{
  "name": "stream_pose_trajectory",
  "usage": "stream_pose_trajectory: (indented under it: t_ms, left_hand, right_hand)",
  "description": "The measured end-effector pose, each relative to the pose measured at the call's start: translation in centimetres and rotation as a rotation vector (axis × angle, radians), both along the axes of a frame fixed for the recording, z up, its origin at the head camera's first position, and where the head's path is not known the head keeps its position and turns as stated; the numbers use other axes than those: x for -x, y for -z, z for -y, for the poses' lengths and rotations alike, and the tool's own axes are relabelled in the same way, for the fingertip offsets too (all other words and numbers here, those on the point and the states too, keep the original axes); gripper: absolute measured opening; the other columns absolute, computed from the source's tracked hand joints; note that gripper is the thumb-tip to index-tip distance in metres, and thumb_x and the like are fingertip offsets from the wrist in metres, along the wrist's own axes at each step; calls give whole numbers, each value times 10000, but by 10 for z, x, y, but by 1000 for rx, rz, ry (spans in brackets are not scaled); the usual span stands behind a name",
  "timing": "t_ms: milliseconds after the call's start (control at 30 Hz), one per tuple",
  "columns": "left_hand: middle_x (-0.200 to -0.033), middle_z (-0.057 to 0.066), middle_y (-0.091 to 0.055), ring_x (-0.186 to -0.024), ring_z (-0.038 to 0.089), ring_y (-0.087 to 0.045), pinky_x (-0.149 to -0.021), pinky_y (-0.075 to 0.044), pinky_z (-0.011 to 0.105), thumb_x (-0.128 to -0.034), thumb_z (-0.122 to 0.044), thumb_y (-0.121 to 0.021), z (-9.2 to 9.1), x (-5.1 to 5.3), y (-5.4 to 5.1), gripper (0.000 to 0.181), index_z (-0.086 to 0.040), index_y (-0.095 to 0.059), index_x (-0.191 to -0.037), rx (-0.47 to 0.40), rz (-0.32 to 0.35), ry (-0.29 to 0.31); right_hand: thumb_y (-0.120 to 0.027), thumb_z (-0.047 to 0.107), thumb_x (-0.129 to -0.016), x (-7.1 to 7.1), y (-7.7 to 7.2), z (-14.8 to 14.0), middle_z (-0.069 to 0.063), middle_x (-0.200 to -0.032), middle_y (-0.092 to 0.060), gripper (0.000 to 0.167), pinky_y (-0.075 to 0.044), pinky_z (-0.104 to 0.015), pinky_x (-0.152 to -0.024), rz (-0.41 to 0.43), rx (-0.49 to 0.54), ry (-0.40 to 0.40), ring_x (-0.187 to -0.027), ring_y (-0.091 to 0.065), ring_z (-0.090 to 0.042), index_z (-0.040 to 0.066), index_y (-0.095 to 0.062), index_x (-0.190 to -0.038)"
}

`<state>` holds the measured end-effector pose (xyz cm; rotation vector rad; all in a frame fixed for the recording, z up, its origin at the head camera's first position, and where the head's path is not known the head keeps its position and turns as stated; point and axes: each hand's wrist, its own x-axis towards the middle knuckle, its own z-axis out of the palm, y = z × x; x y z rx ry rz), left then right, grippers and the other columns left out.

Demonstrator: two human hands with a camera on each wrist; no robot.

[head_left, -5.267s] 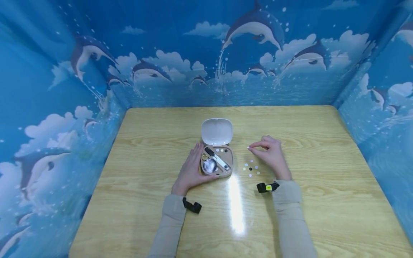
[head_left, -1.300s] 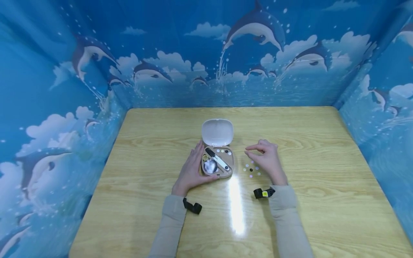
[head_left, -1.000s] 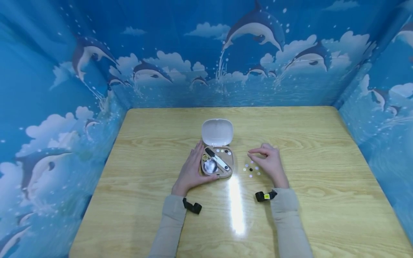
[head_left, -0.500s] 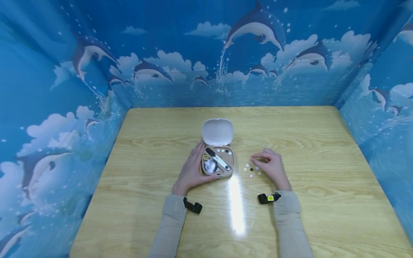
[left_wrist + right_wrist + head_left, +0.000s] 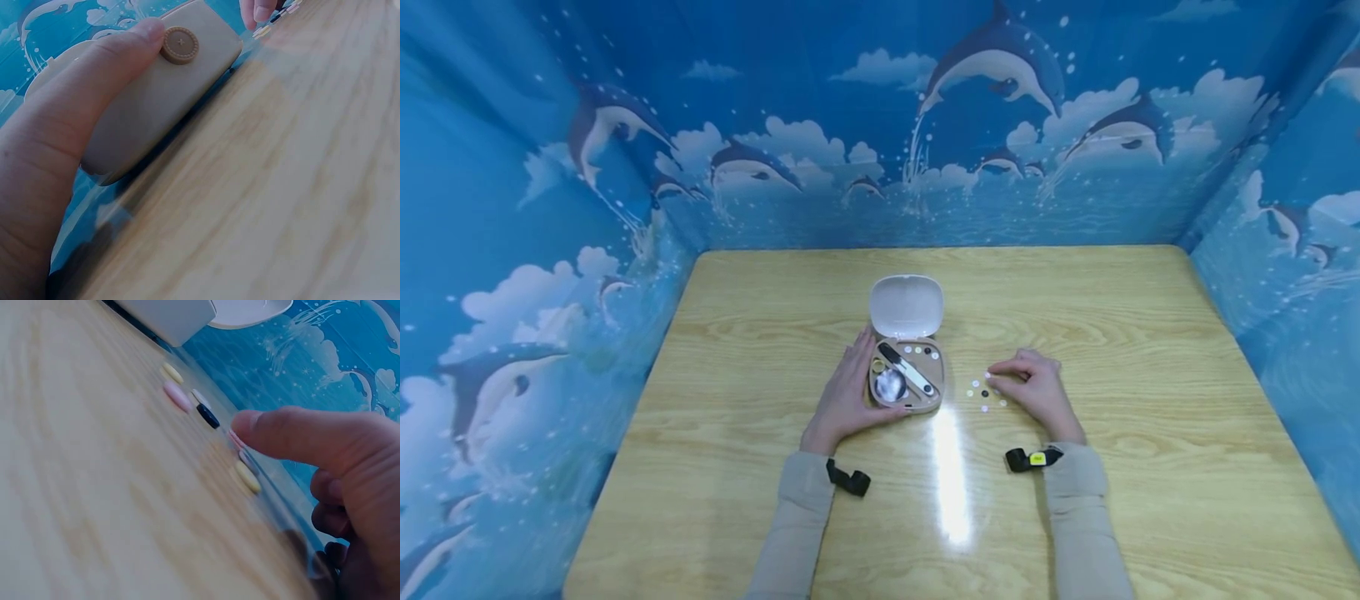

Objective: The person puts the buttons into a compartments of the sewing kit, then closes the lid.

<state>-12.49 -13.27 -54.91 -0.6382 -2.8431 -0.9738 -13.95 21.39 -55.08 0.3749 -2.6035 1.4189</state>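
Note:
In the head view, a beige case (image 5: 931,382) lies with its white lid (image 5: 906,307) raised. My left hand (image 5: 844,396) rests around its left side, fingers straight along the edge and thumb across the front. The left wrist view shows that thumb beside a brown button-shaped knob (image 5: 180,45). Several small buttons lie loose to the right, among them a black button (image 5: 985,393). My right hand (image 5: 1036,390) is over them, thumb and index finger slightly apart around a pale button (image 5: 988,375). In the right wrist view the thumb tip covers part of a pink button (image 5: 236,439).
Inside the case are a long black-and-white tool (image 5: 906,369), a shiny round silver thing (image 5: 891,385), a gold ring (image 5: 877,365) and a row of buttons (image 5: 917,350). The wooden table (image 5: 760,333) is bounded by a dolphin-printed curtain (image 5: 790,200).
Earlier my right hand pinched a small white button; one more white button now sits in the case's row. The right hand has since moved down to the loose buttons. My left hand stays put.

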Motion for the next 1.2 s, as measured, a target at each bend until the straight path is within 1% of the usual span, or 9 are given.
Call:
stream_pose_trajectory:
  t_ms: [167,467,700,900,1100,1200]
  left_hand:
    - [-1675,58,-22,-1525,244,-58,-1236,-87,442,-654,-826,-685,0,1,0,1343,-168,-3,-1605,2,-3,2]
    - [-1674,56,-19,-1525,236,-55,-1235,-86,447,-647,-768,-749,-1,-1,0,1354,-162,-11,-1605,-16,-3,6]
    - [-1674,49,-17,-1524,248,-69,-1236,-91,441,-646,-788,-731,-1,0,1,1353,-168,-6,-1605,-11,-10,4]
    - [-1675,47,-16,-1525,231,-57,-1236,-90,442,-640,-813,-710,0,1,2,1357,-176,0,-1605,-9,-8,3]
    - [-1675,52,-18,-1525,239,-62,-1236,-89,441,-637,-787,-739,0,1,2,1364,-185,11,-1604,-8,-7,2]
    - [-1674,68,-28,-1525,242,-65,-1236,-90,441,-637,-794,-732,0,1,2,1365,-178,9,-1604,-6,-12,2]
  right_hand:
    - [-886,154,-730,0,1,2,102,-681,-584,143,-215,-363,-803,-39,-17,9,-675,-473,-94,173,-801,-844]
    - [-884,135,-727,-1,1,3,79,-648,-541,136,-216,-366,-781,-67,-46,20,-641,-424,-93,160,-798,-829]
    - [-887,121,-718,-1,2,5,88,-626,-504,135,-211,-373,-774,-97,-48,23,-627,-394,-83,164,-796,-807]
    - [-886,111,-716,-1,1,5,91,-623,-492,145,-217,-372,-783,-99,-41,18,-623,-384,-84,162,-798,-819]
    - [-886,115,-721,0,2,5,90,-613,-478,137,-204,-365,-763,-108,-32,9,-613,-374,-87,167,-800,-815]
    - [-886,112,-720,0,2,6,89,-606,-460,136,-202,-367,-756,-115,-34,7,-610,-364,-85,166,-800,-810]
